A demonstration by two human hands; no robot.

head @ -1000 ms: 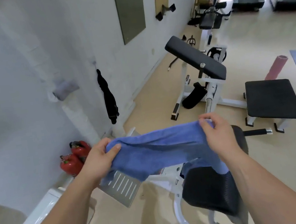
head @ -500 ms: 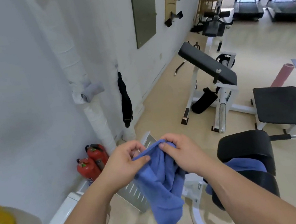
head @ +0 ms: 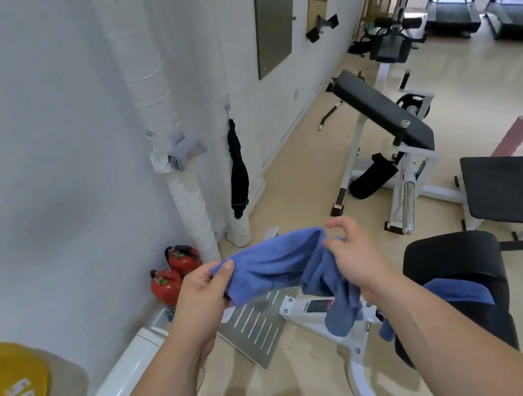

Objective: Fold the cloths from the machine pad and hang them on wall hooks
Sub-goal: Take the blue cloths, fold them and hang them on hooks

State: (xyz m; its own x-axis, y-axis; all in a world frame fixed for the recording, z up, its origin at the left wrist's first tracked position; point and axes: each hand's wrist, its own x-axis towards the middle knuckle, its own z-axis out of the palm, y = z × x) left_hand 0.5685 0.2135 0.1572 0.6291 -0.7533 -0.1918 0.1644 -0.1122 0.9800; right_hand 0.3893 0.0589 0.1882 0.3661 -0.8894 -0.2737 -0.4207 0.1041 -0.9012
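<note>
- The blue cloth (head: 274, 264) is a soft terry piece, bunched and part-folded, stretched in the air between both hands above the silver slotted footplate (head: 256, 327).
- The left hand (head: 204, 289) pinches its left end, thumb on top, fingers clamped on the fabric.
- The right hand (head: 355, 256) grips the right end low in the palm, its upper fingers spread apart; a loose tail hangs below it.
- A second blue cloth (head: 457, 295) lies draped over the black machine pad (head: 451, 256), right of the footplate.
- A black cloth (head: 238, 170) hangs from a wall hook (head: 227, 109) beyond the footplate.
</note>
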